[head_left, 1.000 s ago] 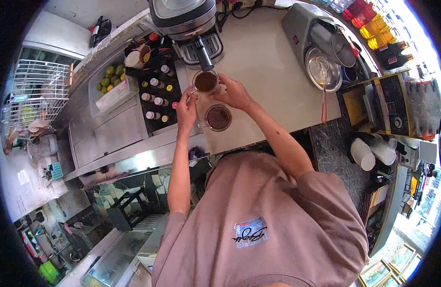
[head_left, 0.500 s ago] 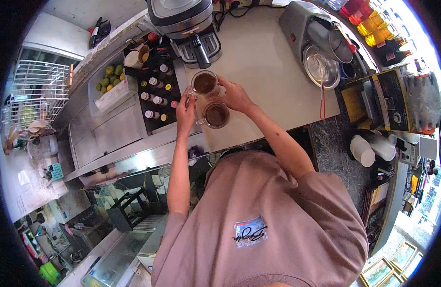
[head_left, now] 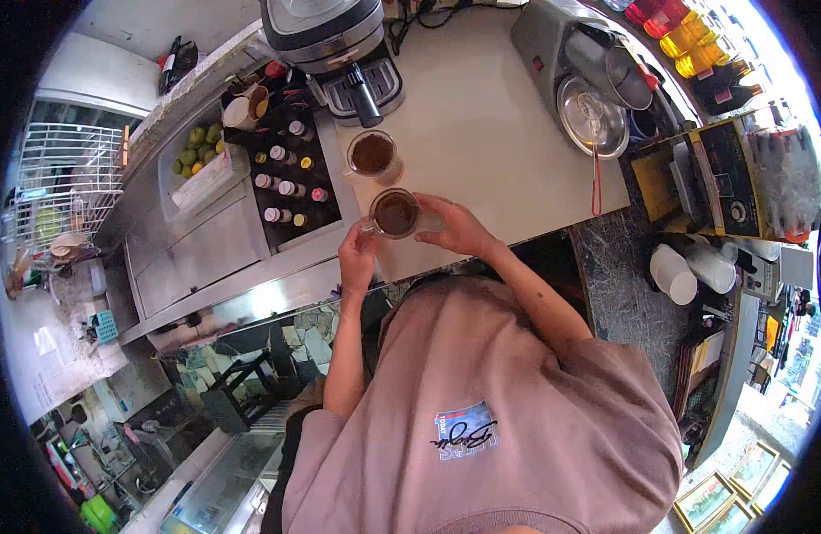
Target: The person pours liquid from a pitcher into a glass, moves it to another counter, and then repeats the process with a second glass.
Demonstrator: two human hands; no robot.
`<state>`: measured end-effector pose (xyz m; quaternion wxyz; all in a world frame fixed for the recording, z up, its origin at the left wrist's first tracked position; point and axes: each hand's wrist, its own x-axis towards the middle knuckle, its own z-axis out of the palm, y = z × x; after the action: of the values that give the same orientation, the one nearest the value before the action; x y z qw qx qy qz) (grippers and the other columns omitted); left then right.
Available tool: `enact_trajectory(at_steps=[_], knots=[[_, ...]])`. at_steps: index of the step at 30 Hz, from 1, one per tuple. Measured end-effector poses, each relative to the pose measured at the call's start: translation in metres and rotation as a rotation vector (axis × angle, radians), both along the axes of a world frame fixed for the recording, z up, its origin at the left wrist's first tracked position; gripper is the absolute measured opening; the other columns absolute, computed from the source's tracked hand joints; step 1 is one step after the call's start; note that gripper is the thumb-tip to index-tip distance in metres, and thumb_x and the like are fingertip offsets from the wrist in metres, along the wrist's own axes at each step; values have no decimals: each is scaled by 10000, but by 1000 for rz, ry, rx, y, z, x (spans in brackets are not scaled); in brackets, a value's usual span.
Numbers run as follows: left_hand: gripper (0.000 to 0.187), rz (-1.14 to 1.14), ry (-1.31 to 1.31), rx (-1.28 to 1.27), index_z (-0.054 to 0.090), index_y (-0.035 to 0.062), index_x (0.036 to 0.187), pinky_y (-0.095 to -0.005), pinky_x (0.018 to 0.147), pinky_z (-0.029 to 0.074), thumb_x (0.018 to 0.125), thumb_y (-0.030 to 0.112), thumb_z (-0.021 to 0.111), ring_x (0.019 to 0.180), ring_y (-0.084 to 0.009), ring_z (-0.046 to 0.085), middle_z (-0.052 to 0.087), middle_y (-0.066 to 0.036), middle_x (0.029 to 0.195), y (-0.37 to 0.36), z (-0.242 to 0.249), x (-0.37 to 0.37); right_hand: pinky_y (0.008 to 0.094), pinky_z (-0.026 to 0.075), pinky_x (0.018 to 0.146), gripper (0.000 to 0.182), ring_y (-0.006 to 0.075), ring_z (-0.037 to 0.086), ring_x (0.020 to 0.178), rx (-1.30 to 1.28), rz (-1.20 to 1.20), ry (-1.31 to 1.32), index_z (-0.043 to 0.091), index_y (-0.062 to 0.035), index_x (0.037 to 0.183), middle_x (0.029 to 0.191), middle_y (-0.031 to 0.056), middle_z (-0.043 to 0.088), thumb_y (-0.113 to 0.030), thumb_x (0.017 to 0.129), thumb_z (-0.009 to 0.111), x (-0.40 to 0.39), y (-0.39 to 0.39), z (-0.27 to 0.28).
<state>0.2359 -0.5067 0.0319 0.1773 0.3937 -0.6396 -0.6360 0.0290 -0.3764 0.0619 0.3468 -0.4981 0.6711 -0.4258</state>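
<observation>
Brown powder, perhaps ground coffee, fills much of the near glass mug (head_left: 396,215). My left hand (head_left: 358,256) grips this mug at its handle, on the left. From the right, my right hand (head_left: 457,230) is closed around the glass wall. A far glass mug (head_left: 374,157) with similar brown contents stands on the counter just beyond, touched by neither hand. Behind it is an espresso machine (head_left: 326,40), whose black portafilter handle (head_left: 365,96) points toward me.
Left of the mugs is a rack of capped bottles (head_left: 290,189), then a plastic bin (head_left: 174,209) with green and yellow fruit. At the right of the pale counter (head_left: 481,116) stand a grey machine (head_left: 544,58) and a metal bowl (head_left: 570,111). White cups (head_left: 673,276) lie farther right.
Both hands have left the far mug and moved toward me onto the near mug. The far mug now stands alone. The view has shifted slightly.
</observation>
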Motion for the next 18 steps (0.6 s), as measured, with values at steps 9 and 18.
enact_trajectory(at_steps=[9, 18], knots=[[242, 68, -21, -94, 634, 16, 1206, -271, 852, 485, 978, 67, 575, 961, -109, 605, 671, -27, 1064, 4, -1, -5, 417, 492, 1002, 645, 321, 599, 1196, -63, -70, 145, 542, -94, 1366, 1292, 144, 627, -224, 792, 804, 1, -4, -14], [316, 80, 20, -119, 600, 16, 1285, -256, 855, 472, 988, 124, 595, 960, -107, 597, 668, -35, 1040, -2, -12, -4, 427, 514, 958, 650, 330, 632, 1137, -66, -78, 218, 534, -100, 1371, 1259, 141, 647, -255, 798, 799, 3, -5, -11]])
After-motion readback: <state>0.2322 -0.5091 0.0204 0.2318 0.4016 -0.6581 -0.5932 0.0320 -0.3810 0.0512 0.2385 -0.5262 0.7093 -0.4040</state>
